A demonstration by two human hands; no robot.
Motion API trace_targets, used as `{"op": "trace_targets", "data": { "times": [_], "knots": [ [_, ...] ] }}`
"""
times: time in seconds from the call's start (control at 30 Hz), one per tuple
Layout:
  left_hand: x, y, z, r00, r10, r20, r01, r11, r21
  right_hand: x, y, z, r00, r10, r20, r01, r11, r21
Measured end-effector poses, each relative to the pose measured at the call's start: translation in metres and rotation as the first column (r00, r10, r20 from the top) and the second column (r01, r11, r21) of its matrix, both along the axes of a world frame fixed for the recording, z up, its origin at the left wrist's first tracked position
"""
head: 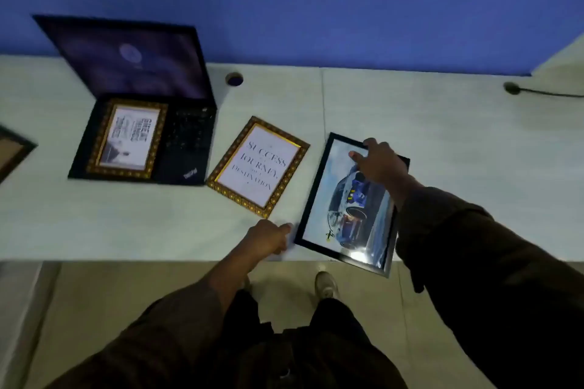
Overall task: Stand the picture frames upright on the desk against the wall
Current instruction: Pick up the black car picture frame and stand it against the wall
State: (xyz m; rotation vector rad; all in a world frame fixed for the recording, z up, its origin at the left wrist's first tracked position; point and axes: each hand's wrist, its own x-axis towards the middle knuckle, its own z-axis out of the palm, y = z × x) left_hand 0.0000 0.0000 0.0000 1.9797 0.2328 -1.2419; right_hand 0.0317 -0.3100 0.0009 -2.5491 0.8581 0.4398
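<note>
A black frame with a car picture (335, 215) lies flat at the desk's front edge, its near corner hanging over. My right hand (377, 164) rests on its far end, fingers spread over the top edge. My left hand (268, 238) sits just left of the frame's near corner, fingers pointing toward it, holding nothing. A gold frame with a "Success" text (257, 166) lies flat beside it to the left. Another gold frame (128, 136) lies on the laptop's keyboard. A dark frame (12, 151) is cut off at the left edge.
An open black laptop (186, 136) stands at the back left against the blue wall (316, 3). The pale desk (442, 136) has a cable hole (234, 79) and a cable grommet with a cord (513, 88) at the back right. My shoes show on the floor below.
</note>
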Motion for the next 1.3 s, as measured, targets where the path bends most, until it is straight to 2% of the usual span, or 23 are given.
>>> {"op": "trace_targets", "data": {
  "times": [0.13,0.23,0.37,0.5,0.57,0.67,0.83,0.97,1.17,1.3],
  "knots": [
    [-0.033,-0.024,-0.021,0.968,0.234,-0.094,-0.233,0.972,0.016,0.006,-0.035,-0.016,0.989,0.098,-0.109,-0.107,0.991,-0.079],
    [-0.063,-0.04,-0.037,0.931,0.358,-0.079,-0.354,0.934,0.054,0.006,-0.053,-0.029,0.971,0.18,-0.157,-0.197,0.975,-0.103],
    [-0.088,-0.066,-0.043,0.9,0.435,-0.041,-0.431,0.899,0.077,0.011,-0.069,-0.035,0.948,0.281,-0.153,-0.301,0.944,-0.132],
    [-0.099,-0.093,-0.039,0.866,0.492,-0.087,-0.488,0.871,0.066,0.008,-0.074,-0.04,0.946,0.298,-0.128,-0.313,0.942,-0.118],
    [-0.103,-0.1,-0.042,0.851,0.514,-0.105,-0.511,0.858,0.059,0.003,-0.072,-0.046,0.955,0.286,-0.076,-0.294,0.948,-0.121],
    [-0.109,-0.103,-0.044,0.781,0.616,-0.102,-0.613,0.787,0.064,-0.007,-0.065,-0.05,0.974,0.218,0.058,-0.209,0.969,-0.129],
    [-0.121,-0.083,-0.036,0.715,0.7,-0.007,-0.695,0.711,0.102,-0.029,-0.046,-0.039,0.981,0.111,0.162,-0.101,0.993,-0.067],
    [-0.117,-0.048,-0.026,0.697,0.713,0.081,-0.717,0.693,0.068,-0.03,-0.02,-0.014,0.956,0.124,0.264,-0.109,0.992,-0.069],
    [-0.097,0.033,-0.032,0.589,0.775,0.231,-0.791,0.611,-0.033,-0.007,0.044,0.018,0.902,0.129,0.411,-0.133,0.991,-0.018],
    [-0.076,0.105,0.007,0.489,0.798,0.351,-0.831,0.549,-0.092,0.028,0.124,0.046,0.835,0.165,0.525,-0.213,0.977,0.032]
  ]
}}
